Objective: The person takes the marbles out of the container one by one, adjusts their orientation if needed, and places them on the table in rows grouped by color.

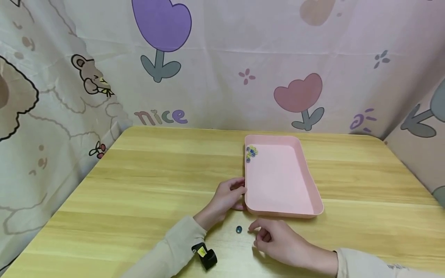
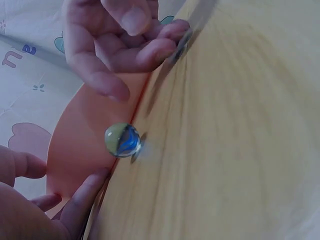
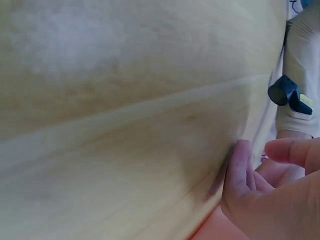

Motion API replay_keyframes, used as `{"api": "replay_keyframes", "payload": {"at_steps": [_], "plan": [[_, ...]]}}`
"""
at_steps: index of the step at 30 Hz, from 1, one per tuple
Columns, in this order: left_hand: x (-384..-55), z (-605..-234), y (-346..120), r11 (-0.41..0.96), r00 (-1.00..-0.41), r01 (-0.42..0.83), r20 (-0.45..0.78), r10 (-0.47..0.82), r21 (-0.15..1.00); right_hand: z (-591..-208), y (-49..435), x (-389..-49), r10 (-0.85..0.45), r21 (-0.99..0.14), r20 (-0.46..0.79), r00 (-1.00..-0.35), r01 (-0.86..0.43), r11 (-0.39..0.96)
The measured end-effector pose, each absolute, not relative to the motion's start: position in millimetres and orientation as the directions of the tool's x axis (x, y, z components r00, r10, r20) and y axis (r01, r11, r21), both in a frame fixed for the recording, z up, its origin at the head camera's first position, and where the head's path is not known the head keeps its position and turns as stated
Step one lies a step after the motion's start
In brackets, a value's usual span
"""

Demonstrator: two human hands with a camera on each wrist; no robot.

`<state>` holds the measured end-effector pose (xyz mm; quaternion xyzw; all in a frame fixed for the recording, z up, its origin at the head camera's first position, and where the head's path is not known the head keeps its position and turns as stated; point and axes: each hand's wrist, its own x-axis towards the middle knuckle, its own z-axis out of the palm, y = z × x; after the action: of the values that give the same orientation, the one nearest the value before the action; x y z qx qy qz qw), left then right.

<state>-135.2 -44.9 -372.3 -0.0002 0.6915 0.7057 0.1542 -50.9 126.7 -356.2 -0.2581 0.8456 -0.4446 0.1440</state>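
A clear glass marble with a blue and yellow swirl (image 2: 122, 140) lies on the wooden table, between the two hands and just outside the pink tray (image 1: 281, 173). My left hand (image 1: 227, 195) is at the tray's left side, its spread fingers touching the outer wall near the front corner. Right of the marble, my right hand (image 1: 279, 241) hovers low over the table with loosely bent fingers. Its forefinger points toward the marble, a short gap away, and nothing shows in its grasp. Inside the tray, several marbles (image 1: 252, 152) cluster against the far left wall.
The wooden table (image 1: 156, 166) extends on both sides of the tray. A printed cloth (image 1: 222, 69) hangs behind it and along its sides. On the left sleeve sits a black wrist camera (image 1: 206, 255).
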Motion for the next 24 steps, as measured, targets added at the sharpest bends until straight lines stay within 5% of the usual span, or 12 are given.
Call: {"api": "replay_keyframes", "payload": {"at_steps": [15,24], "plan": [[-134.8,-369.4,-45.4,0.013,-0.952,-0.213,-0.21,0.221,0.977,-305.0,140.8,-68.7,-0.476,-0.749,0.142,-0.868,-0.409,0.521],[-131.6,-370.6,-44.7,0.034,-0.951,-0.225,-0.227,0.212,0.974,-278.2,153.9,-100.1,-0.432,-0.757,0.114,-0.895,-0.359,0.545]]}}
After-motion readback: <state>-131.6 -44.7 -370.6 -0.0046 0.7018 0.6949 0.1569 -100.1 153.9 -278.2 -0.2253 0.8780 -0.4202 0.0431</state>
